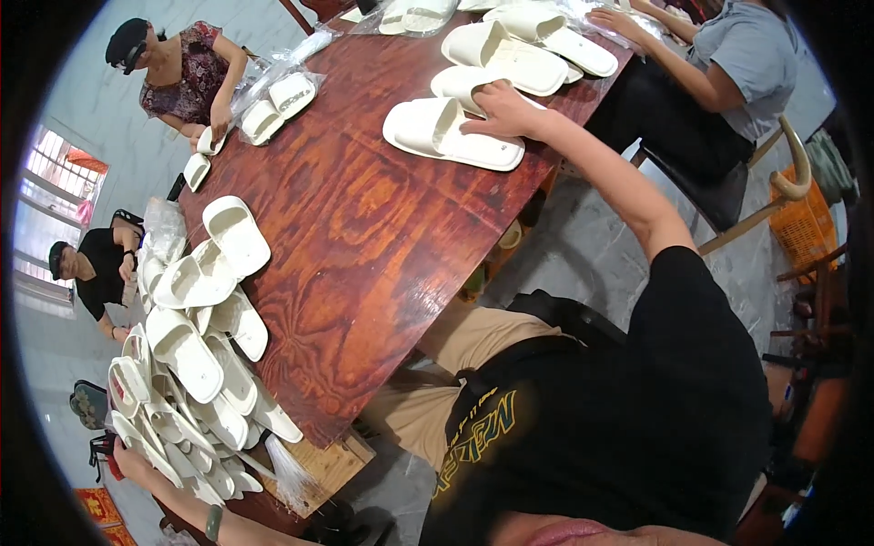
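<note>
At the table's right edge, my right hand (503,109) rests on a pair of white open-toe-style slippers. Its thumb presses the near slipper (414,127) and its fingers curl over the one behind (452,84). Low on the left, my left hand (135,464), below a green bangle (214,522), touches the outer edge of a heap of white slippers (185,350). Slippers partly hide its fingers, so I cannot tell whether they grip one.
Brown wooden table (364,218) lies between the heap and more slippers (510,59) at the far right. White plastic strands (289,473) hang by the near corner. Co-workers handle slippers at the far left and right. Bagged slippers (278,107) lie far left; an orange crate (801,218) stands right.
</note>
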Tool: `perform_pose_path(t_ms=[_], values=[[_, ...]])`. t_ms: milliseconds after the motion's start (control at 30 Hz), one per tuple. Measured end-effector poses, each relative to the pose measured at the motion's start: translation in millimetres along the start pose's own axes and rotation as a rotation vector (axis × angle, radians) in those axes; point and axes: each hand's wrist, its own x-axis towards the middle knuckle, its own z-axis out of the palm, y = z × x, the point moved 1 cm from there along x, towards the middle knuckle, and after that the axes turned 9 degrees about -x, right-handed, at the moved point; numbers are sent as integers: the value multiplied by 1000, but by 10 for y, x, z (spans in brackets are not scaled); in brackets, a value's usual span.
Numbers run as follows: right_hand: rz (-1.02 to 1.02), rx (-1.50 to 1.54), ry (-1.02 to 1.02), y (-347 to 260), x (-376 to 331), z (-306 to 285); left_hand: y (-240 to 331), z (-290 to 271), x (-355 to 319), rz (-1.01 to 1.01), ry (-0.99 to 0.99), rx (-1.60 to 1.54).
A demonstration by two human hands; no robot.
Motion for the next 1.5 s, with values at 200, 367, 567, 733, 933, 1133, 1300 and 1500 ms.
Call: perform_pose_path(t_ms=[200, 367, 567, 733, 933, 1133, 1300, 1500], values=[[49, 238, -126, -526, 167, 68, 1365, -893, -971, -80, -15, -1117], [37, 373, -176, -1264, 195, -42, 2511, -935, -1677, 184, -412, -1087], [-202, 557, -286, -2135, 126, 28, 3448, -243, -2143, 306, -907, -1273], [-309, 748, -206, -2697, 117, -164, 3946, 179, -2154, 216, -991, -1309], [-359, 645, -37, -2511, 299, -588, 4043, 227, -2283, 42, -973, -1629], [-50, 1890, -475, -2969, 799, -386, 4116, 169, -2030, -188, -681, -1936], [-152, 2180, -1044, -3334, 612, -364, 4101, 241, -1968, -185, -461, -1950], [-124, 1934, -1102, -3120, 417, -292, 3981, 352, -2024, -135, -665, -1871]])
